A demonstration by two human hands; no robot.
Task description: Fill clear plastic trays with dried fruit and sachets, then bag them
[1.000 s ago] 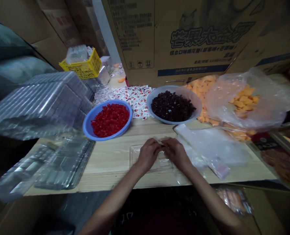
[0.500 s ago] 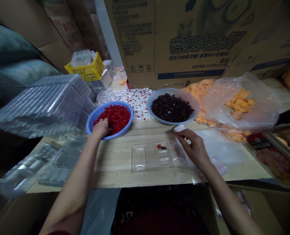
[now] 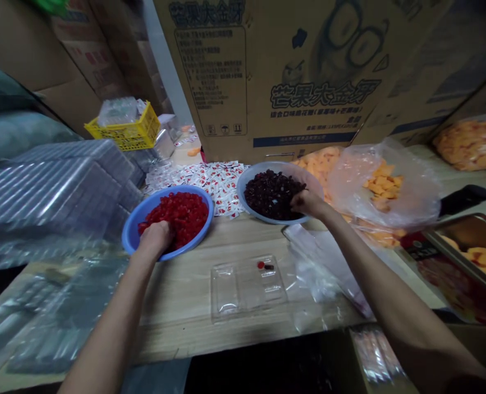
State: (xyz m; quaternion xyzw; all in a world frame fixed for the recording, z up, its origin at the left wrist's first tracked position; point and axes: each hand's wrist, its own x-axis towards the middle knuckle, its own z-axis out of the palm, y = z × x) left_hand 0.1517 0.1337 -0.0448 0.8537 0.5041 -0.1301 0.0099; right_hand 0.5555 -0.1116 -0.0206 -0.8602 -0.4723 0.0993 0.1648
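Observation:
My left hand point(image 3: 157, 239) reaches into a blue bowl point(image 3: 128, 223) of small glossy red pieces point(image 3: 182, 210). Its fingers are curled down among them, and the tips are hidden. At a translucent pale bowl point(image 3: 243, 192), my right hand point(image 3: 307, 202) has its fingers closed together at the right side of the dark brown-black pieces point(image 3: 273, 189); what they hold cannot be made out. Between me and the bowls lies a clear plastic blister tray point(image 3: 246, 290). One red piece point(image 3: 261, 265) and one dark piece point(image 3: 269, 267) sit side by side in its upper right compartment.
Small printed sachets point(image 3: 216, 183) lie behind the bowls. Stacked clear trays point(image 3: 58, 191) and a yellow basket point(image 3: 123, 134) stand left. Plastic bags point(image 3: 320, 257), a bag of orange pieces point(image 3: 384, 186), a black handle point(image 3: 466, 200) and an open tin point(image 3: 451, 273) are right. Cardboard boxes point(image 3: 267, 82) stand behind.
My right hand has left the white plastic bag and moved up to the bowl of dark pieces. My left hand stays in the red pieces. The view has shifted.

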